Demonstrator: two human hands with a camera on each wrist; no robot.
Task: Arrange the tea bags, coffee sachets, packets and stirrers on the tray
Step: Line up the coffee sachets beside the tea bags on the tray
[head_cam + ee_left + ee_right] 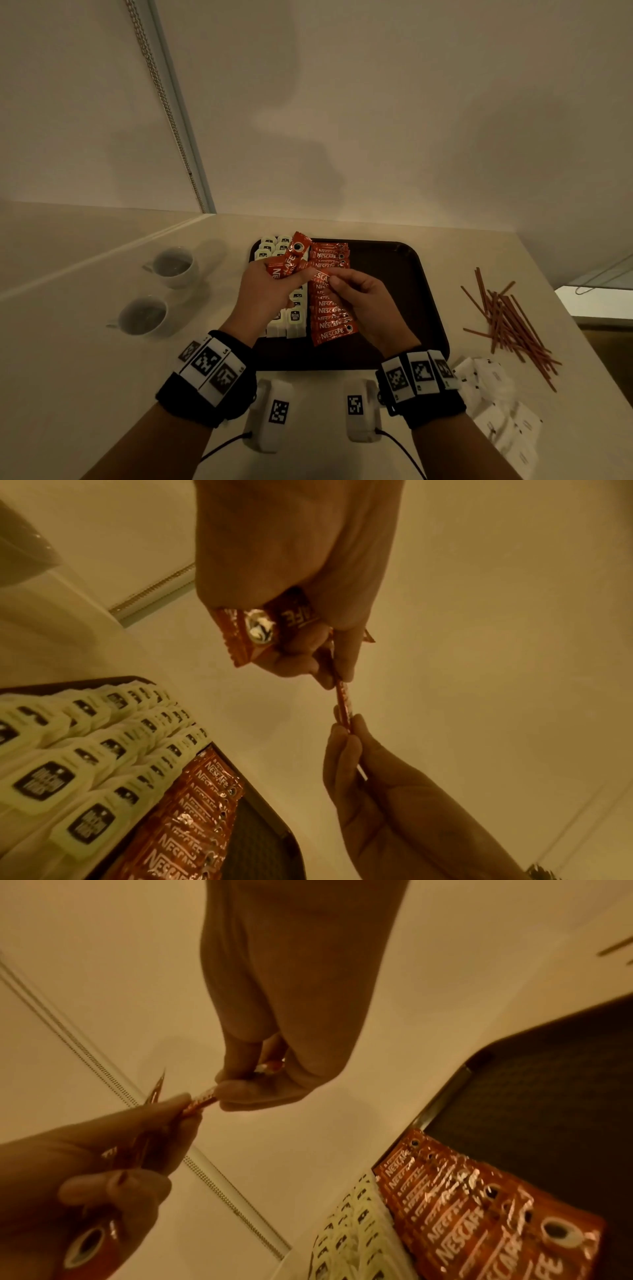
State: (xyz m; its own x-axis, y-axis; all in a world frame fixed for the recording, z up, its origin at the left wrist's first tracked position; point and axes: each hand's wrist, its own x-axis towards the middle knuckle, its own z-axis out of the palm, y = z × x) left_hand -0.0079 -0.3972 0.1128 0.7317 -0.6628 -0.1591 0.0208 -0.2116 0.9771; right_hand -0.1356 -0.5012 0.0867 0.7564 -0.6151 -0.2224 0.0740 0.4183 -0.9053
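A single red coffee sachet (322,276) is pinched at one end between the thumb and fingertips of the right hand (368,305), while its other end is pinched by the left hand (263,291). A small bundle of coffee sachets (286,262) is also clasped in the curled fingers of the left hand, fanned upward. Both hands are held above the dark tray (404,291). On the tray, a column of overlapping red sachets (330,308) is laid just beside rows of pale tea bags (274,248) at the left edge. Brown stirrers (510,322) are scattered on the counter to the right, with white packets (496,404) nearer. Two cups (173,265) are set at the left.
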